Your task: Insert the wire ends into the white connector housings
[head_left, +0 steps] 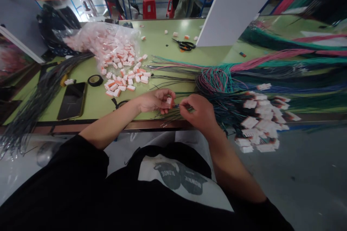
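Near the front edge of the green table, my left hand [156, 101] is closed on a white and orange connector housing [169, 101]. Just right of it, my right hand [199, 111] pinches a thin wire at the housing's side; the wire's tip is too small to make out. Beyond my hands lie bundles of black, pink and green wires [217, 77] with loose ends pointing left. Many loose connector housings [126, 77] are heaped to the left, spilling from a clear plastic bag [100, 39]. Housings with wires attached [261, 122] are piled right of my right hand.
A phone [72, 101], a roll of black tape [95, 80] and a grey wire bundle [48, 86] lie at the left. Black scissors [185, 45] rest at the back, beside a white partition [233, 7]. Red stools [149, 9] stand beyond the table.
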Demonstrator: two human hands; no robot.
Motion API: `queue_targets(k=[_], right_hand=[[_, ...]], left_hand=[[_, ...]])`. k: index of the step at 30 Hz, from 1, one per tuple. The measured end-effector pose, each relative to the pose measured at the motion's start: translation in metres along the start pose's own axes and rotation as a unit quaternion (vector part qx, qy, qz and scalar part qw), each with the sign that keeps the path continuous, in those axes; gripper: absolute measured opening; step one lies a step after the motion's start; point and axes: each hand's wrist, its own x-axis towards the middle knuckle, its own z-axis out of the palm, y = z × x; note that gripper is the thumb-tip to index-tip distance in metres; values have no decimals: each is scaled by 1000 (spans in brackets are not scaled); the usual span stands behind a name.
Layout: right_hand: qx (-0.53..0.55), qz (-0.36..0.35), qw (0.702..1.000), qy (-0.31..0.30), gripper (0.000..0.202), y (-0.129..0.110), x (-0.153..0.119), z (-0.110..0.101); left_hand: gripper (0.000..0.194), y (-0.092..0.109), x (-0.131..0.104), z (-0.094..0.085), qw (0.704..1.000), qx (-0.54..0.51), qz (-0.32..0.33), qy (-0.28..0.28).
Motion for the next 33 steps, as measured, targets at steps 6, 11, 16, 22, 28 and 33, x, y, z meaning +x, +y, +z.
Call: queue_targets(k=[6, 11, 16, 22, 28, 33], right_hand=[[-42, 12, 999, -28, 14, -2, 2, 2], [-64, 41, 995, -61, 16, -6, 4, 0], [-67, 56, 991, -97, 18, -11, 5, -2], [-53, 67, 988, -127, 21, -14, 5, 7], [107, 73, 977, -172, 22, 6, 0, 0], [-41, 90, 982, -160, 27, 23, 19, -8]], left_hand=[[37, 1, 0, 1, 1000, 5, 3, 4], [38, 1, 1, 2, 999, 35, 19, 27], [34, -1, 2, 6, 995, 78, 22, 61], [29, -9, 6, 8, 989, 103, 11, 109], [33, -7, 3, 7, 992, 105, -31, 61], [28, -1, -6, 17, 979, 183, -85, -10]])
